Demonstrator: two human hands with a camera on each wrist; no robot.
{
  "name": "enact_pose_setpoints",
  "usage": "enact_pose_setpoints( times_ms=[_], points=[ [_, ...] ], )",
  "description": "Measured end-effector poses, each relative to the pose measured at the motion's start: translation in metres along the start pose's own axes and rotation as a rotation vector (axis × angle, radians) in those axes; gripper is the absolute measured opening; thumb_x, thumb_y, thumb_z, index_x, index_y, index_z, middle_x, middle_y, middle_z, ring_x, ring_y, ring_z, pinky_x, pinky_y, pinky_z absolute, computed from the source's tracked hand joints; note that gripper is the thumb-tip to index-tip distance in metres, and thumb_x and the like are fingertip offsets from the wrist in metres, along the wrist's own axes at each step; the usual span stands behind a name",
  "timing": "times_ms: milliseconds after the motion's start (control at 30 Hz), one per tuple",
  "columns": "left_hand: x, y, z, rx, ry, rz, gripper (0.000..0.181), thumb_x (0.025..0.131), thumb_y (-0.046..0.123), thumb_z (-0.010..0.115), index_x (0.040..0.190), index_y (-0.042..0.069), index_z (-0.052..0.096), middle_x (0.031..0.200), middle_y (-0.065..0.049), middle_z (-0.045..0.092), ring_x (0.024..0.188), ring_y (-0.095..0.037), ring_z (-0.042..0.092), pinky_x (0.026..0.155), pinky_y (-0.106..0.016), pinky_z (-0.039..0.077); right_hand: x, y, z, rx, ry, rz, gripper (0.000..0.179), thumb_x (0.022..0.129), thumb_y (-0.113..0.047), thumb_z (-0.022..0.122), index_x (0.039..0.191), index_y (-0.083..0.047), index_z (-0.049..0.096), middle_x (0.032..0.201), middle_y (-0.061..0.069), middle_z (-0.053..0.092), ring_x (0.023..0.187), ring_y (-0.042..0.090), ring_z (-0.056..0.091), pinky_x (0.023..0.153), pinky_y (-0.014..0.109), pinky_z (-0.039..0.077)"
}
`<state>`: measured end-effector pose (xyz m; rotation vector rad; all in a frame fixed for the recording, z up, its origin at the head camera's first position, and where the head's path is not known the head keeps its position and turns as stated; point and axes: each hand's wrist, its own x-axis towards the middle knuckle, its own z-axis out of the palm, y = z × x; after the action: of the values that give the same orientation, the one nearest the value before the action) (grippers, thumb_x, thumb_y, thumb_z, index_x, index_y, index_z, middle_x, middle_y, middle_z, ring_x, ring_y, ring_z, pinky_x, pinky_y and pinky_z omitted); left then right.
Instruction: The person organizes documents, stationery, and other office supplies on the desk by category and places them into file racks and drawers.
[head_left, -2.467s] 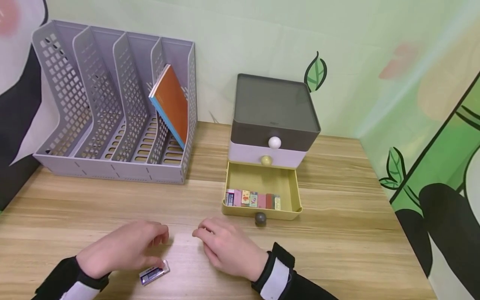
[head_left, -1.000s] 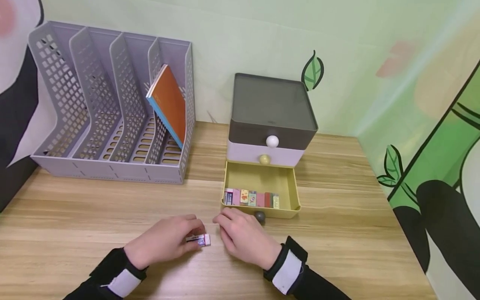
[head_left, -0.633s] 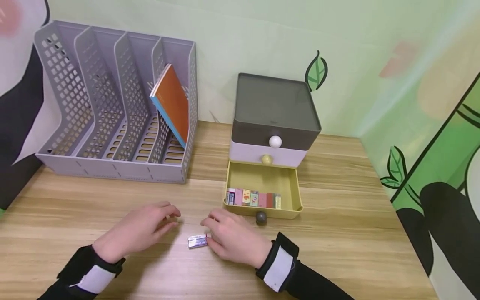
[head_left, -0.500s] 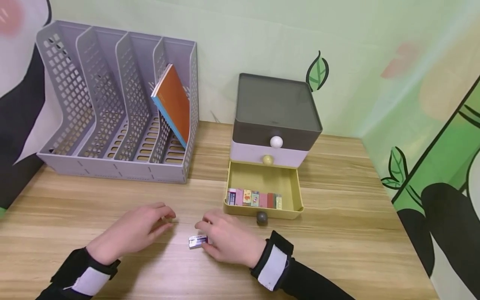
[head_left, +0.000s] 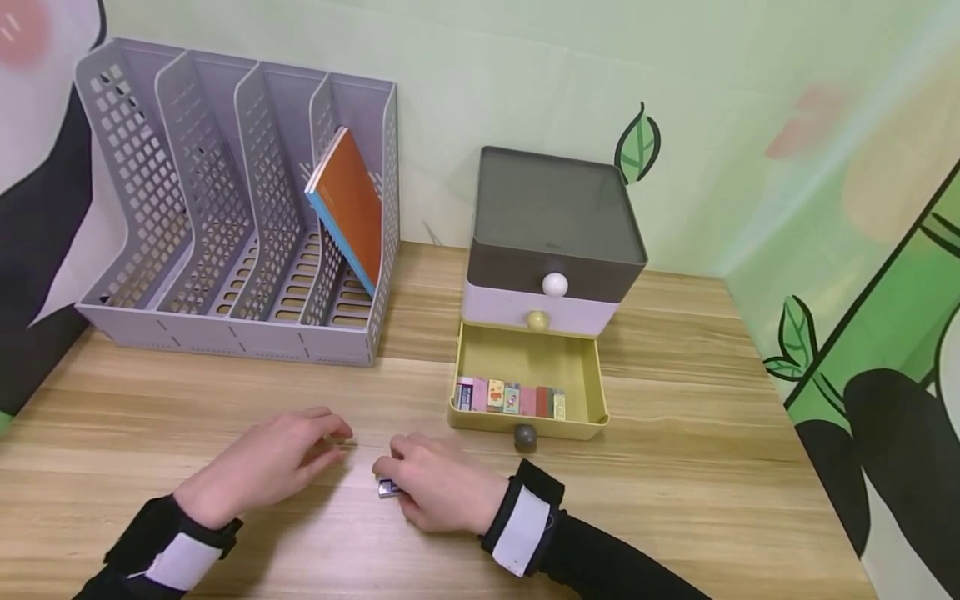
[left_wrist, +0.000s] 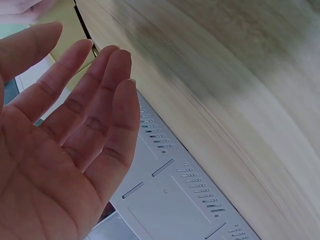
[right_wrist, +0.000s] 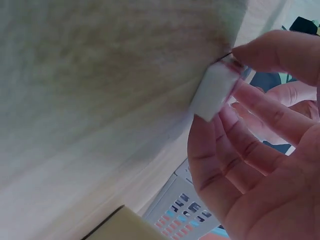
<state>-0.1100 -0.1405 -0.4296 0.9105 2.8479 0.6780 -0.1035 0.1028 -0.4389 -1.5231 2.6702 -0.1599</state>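
Note:
My right hand (head_left: 442,483) pinches an eraser (head_left: 387,487) between thumb and fingers, close over the table. Most of the eraser is hidden under the hand in the head view; only its blue-and-white printed end shows. In the right wrist view the eraser (right_wrist: 215,90) turns its white end to the camera, with the thumb on one side and fingertips on the other. To the left, my left hand (head_left: 270,458) hovers with relaxed fingers and holds nothing; its palm (left_wrist: 45,170) shows bare in the left wrist view.
A drawer box (head_left: 555,200) stands at the back, its yellow bottom drawer (head_left: 528,425) pulled out with a row of several erasers (head_left: 512,398) inside. At the back left is a grey file rack (head_left: 225,333) with an orange-covered book (head_left: 348,204) leaning in its right slot.
My left hand slid the eraser right across the table, let it go and drew back left. My right hand then moved left over the eraser and took hold of it.

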Motion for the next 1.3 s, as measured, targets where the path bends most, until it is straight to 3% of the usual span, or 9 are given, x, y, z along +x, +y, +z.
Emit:
enact_pose_setpoints(
  times_ms=[500,800,1033,1167,1300],
  points=[
    [0.005,0.007,0.001,-0.015,-0.011,0.004,0.017,0.090,0.022,0.067,0.106,0.014,0.071,0.101,0.003,0.069,0.086,-0.011,0.065,0.077,-0.033,0.055,-0.010,0.005,0.004,0.071,0.047,-0.021,0.027,0.084,-0.015,0.064,0.111,-0.015,0.067,0.083,-0.006,0.049,0.071,0.005,0.044,0.062,0.017,0.034],
    [0.013,0.014,0.001,-0.026,-0.003,0.005,0.019,0.092,0.021,0.066,0.107,0.012,0.071,0.102,0.002,0.069,0.088,-0.012,0.065,0.078,-0.034,0.055,-0.027,0.014,0.003,0.246,0.068,0.039,0.028,0.085,-0.015,0.065,0.113,-0.012,0.066,0.088,-0.007,0.052,0.071,0.002,0.044,0.062,0.011,0.033],
    [0.028,0.024,0.004,-0.027,0.031,0.039,0.017,0.092,0.021,0.066,0.105,0.012,0.071,0.102,0.001,0.068,0.086,-0.012,0.064,0.077,-0.034,0.055,-0.046,0.021,-0.011,0.397,0.092,0.146,0.031,0.090,-0.016,0.064,0.119,-0.008,0.066,0.102,-0.001,0.059,0.083,0.002,0.052,0.073,0.008,0.042],
    [0.040,0.031,0.009,-0.017,0.074,0.074,0.015,0.092,0.018,0.066,0.104,0.011,0.071,0.103,0.000,0.068,0.090,-0.017,0.066,0.080,-0.036,0.055,-0.056,0.028,-0.023,0.408,0.149,0.190,0.033,0.089,-0.015,0.065,0.120,-0.005,0.065,0.106,0.001,0.060,0.088,0.005,0.055,0.077,0.012,0.046],
    [0.054,0.039,0.013,-0.012,0.132,0.116,0.014,0.091,0.016,0.066,0.103,0.011,0.071,0.106,-0.001,0.069,0.096,-0.021,0.067,0.084,-0.039,0.054,-0.066,0.038,-0.034,0.415,0.228,0.213,0.034,0.088,-0.014,0.066,0.120,-0.004,0.064,0.105,0.002,0.061,0.086,0.007,0.056,0.073,0.017,0.048]
  ],
)
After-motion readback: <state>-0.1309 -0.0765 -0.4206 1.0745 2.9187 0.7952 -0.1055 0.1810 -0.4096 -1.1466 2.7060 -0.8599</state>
